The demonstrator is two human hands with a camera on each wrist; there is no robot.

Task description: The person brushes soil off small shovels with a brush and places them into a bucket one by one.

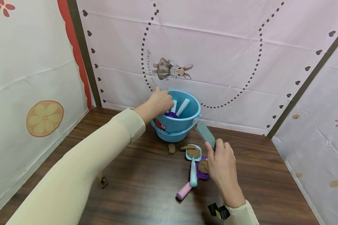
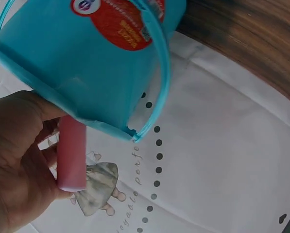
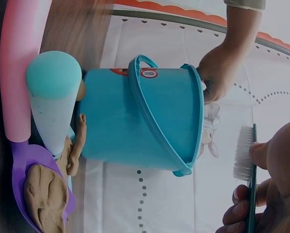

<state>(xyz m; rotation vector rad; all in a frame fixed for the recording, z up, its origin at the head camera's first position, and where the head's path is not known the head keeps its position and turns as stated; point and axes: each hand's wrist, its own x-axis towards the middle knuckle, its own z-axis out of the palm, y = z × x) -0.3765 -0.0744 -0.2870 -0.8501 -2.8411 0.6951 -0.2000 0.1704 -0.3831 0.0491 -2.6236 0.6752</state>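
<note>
At the rim of a light-blue bucket [image 1: 176, 126], my left hand [image 1: 161, 101] holds a pink handle [image 2: 72, 155], its fingers behind the handle. The far end of that tool is hidden by the bucket wall. White-blue handles [image 1: 183, 107] and a purple piece [image 1: 171, 115] show inside the bucket. My right hand [image 1: 222, 164] grips a grey-green brush [image 1: 206, 135] with pale bristles, raised in front of the bucket. Below it lie a blue shovel [image 1: 193, 173] and a purple scoop [image 1: 203, 176] with a pink handle, both bearing brown clay [image 3: 46, 196].
A small clay lump [image 1: 171, 148] lies in front of the bucket. Another brown piece [image 1: 102, 180] is on the wooden table [image 1: 140, 187] beside my left forearm. Printed cloth walls [image 1: 219, 56] stand behind and on both sides, close behind the bucket.
</note>
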